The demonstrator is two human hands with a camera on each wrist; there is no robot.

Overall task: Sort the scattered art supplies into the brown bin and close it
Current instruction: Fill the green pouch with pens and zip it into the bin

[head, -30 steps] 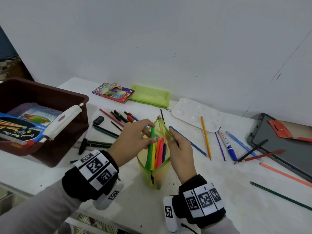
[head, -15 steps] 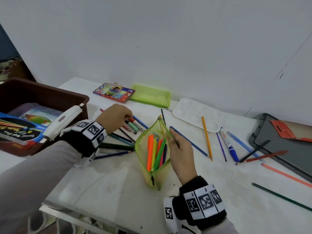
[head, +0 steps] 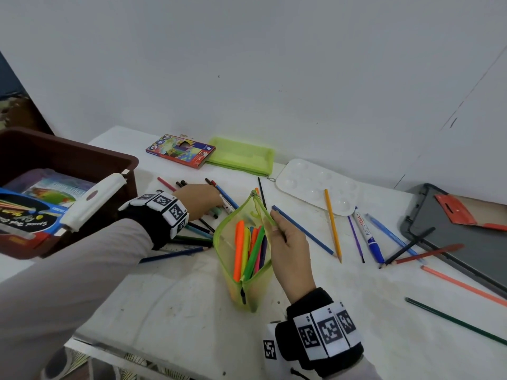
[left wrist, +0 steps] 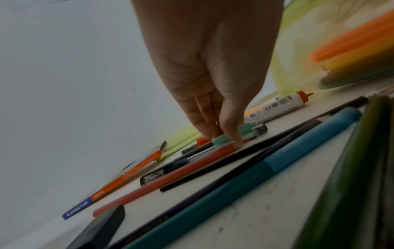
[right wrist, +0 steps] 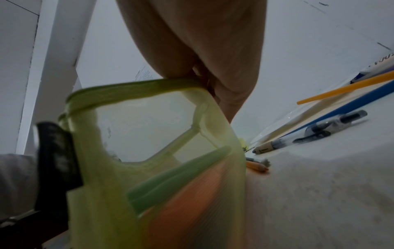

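Table (head: pixel 192 311): white, worn surface; bears every item below.
Brown bin (head: pixel 82 157): far left, lid off, cut by the frame edge; holds printed packs and a white-handled tool lying over its rim.
Grey lid (head: pixel 466 242): far right, partly out of frame, with orange clips.
Green mesh pouch (head: pixel 233 242): centre, unzipped, propped up on its closed end; holds orange, yellow, green, pink and dark markers.
Second green pouch (head: pixel 241 154): flat by the wall, beside a coloured-pencil box (head: pixel 181 150).
White palette (head: pixel 315 185): behind the open pouch, apart from it.
Right hand (head: pixel 290 250): grasping; thumb and fingers pinch the near rim of the open pouch, holding its mouth wide. In the right wrist view the palm hides the fingertips, and the pouch (right wrist: pixel 149 151) is blurred.
Left hand (head: pixel 200 200): reached past the pouch into a cluster of pens; in the left wrist view the thumb and fingertips (left wrist: pixel 204 124) close on a mint-capped pen (left wrist: pixel 221 139) that lies on the table. Whether it is lifted cannot be told.
Loose supplies, right: blue pencil (head: pixel 304 231), yellow pencil (head: pixel 332 223), blue marker (head: pixel 367 237), other pencils, well apart from the bin.
Loose supplies, left: dark and teal pencils partly hidden under the left wrist; their number cannot be told.
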